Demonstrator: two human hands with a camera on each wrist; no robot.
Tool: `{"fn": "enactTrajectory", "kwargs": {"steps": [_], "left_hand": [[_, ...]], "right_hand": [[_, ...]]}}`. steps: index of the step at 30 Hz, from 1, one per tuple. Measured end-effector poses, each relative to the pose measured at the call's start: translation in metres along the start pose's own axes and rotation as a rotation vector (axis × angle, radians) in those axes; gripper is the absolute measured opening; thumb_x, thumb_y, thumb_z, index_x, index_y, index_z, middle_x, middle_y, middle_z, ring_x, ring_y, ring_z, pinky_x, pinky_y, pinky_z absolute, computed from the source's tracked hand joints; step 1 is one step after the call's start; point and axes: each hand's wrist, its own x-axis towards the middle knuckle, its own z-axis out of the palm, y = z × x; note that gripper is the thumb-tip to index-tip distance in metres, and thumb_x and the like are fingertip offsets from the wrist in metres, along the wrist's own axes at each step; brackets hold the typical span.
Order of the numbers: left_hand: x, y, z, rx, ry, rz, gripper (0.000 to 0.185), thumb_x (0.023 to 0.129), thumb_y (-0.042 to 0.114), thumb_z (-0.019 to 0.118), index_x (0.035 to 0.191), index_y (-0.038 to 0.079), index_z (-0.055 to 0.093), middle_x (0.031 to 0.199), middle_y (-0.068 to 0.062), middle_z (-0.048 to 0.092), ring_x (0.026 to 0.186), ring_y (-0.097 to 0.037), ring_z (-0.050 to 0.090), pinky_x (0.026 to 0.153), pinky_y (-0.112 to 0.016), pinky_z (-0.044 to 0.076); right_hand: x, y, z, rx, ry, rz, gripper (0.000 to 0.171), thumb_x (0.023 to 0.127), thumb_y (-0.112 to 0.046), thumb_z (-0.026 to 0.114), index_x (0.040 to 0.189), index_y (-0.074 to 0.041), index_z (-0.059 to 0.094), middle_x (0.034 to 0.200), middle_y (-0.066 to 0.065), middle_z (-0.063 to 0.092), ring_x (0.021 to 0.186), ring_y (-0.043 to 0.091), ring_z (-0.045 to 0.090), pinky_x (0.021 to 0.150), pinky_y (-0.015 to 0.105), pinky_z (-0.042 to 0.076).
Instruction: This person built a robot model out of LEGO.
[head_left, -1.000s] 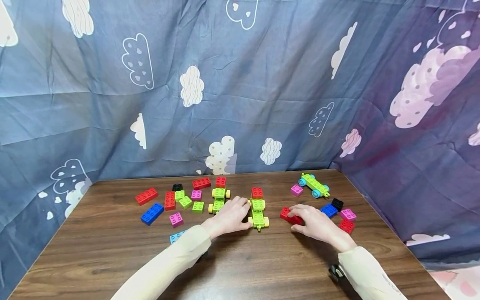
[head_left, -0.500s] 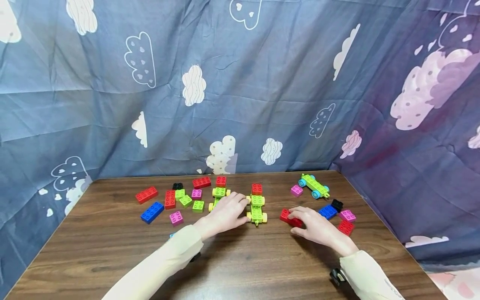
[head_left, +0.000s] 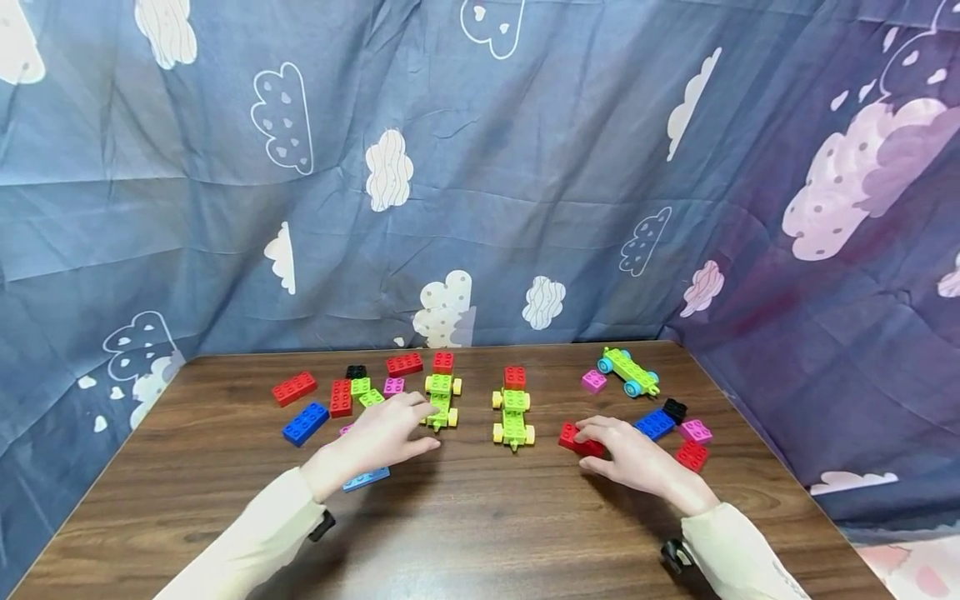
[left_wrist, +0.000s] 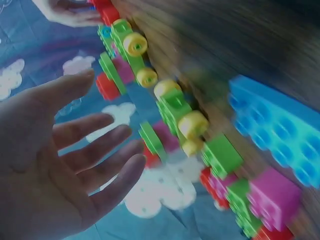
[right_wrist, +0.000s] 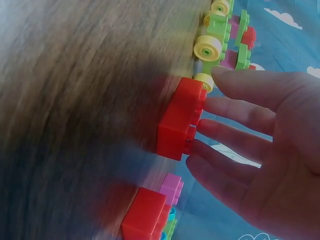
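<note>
Beside green wheeled chassis (head_left: 513,417), our right hand (head_left: 633,458) fingertips touch red brick (head_left: 578,439), fingers straight; left hand (head_left: 378,437) open. Brick likely light, rigid; pinch sides.

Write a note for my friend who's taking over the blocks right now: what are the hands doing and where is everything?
Left hand: open, fingers straight, over the table beside the left green car, holding nothing.
Right hand: open, fingertips touching a red brick lying on the table.
Middle green car: free, between the hands, with a red block at its far end.
A third car with blue wheels sits far right.
Done: two cars have blocks on them.
Left: loose bricks lie in a pile far left and near the right hand.
</note>
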Motion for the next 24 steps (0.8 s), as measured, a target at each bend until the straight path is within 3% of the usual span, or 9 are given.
{"fn": "enactTrajectory", "kwargs": {"steps": [6,10,15,20,24], "left_hand": [[-0.026,-0.021,-0.006,-0.055,-0.119,-0.088,0.025,0.083,0.03,0.08,0.099,0.011,0.073,0.093,-0.003,0.071,0.078,-0.014,0.066,0.058,-0.026,0.054],[-0.041,-0.029,-0.005,-0.069,-0.187,-0.136,0.021,0.08,0.026,0.083,0.091,0.013,0.071,0.083,0.001,0.068,0.071,-0.009,0.06,0.055,-0.024,0.049],[-0.055,-0.035,-0.001,-0.037,-0.172,-0.162,0.027,0.073,0.027,0.087,0.089,0.014,0.068,0.081,0.004,0.063,0.07,-0.006,0.056,0.054,-0.022,0.043],[-0.06,-0.034,0.002,-0.063,-0.209,-0.203,0.029,0.071,0.022,0.089,0.086,0.013,0.066,0.08,0.002,0.058,0.067,-0.007,0.048,0.052,-0.023,0.039],[-0.059,-0.033,0.005,-0.077,-0.21,-0.191,0.028,0.07,0.016,0.089,0.085,0.013,0.065,0.079,0.001,0.058,0.066,-0.008,0.048,0.052,-0.025,0.04]], "right_hand": [[-0.002,-0.003,0.0,0.002,-0.004,-0.004,0.026,0.087,-0.021,0.075,0.109,-0.008,0.072,0.127,0.016,0.065,0.116,0.037,0.062,0.097,0.055,0.051],[-0.004,-0.004,0.0,-0.029,0.041,0.022,0.027,0.087,-0.022,0.076,0.11,-0.01,0.072,0.126,0.013,0.067,0.113,0.035,0.065,0.092,0.053,0.054],[-0.003,0.0,0.002,-0.068,0.103,0.069,0.029,0.085,-0.02,0.078,0.11,-0.009,0.07,0.116,0.011,0.07,0.103,0.03,0.068,0.084,0.049,0.057],[-0.001,0.004,0.004,-0.064,0.074,0.088,0.03,0.083,-0.019,0.079,0.108,-0.007,0.07,0.106,0.008,0.073,0.094,0.026,0.069,0.081,0.046,0.058],[-0.001,0.003,0.005,-0.05,0.062,0.083,0.029,0.082,-0.018,0.08,0.107,-0.008,0.07,0.105,0.007,0.073,0.093,0.023,0.069,0.08,0.043,0.058]]}}
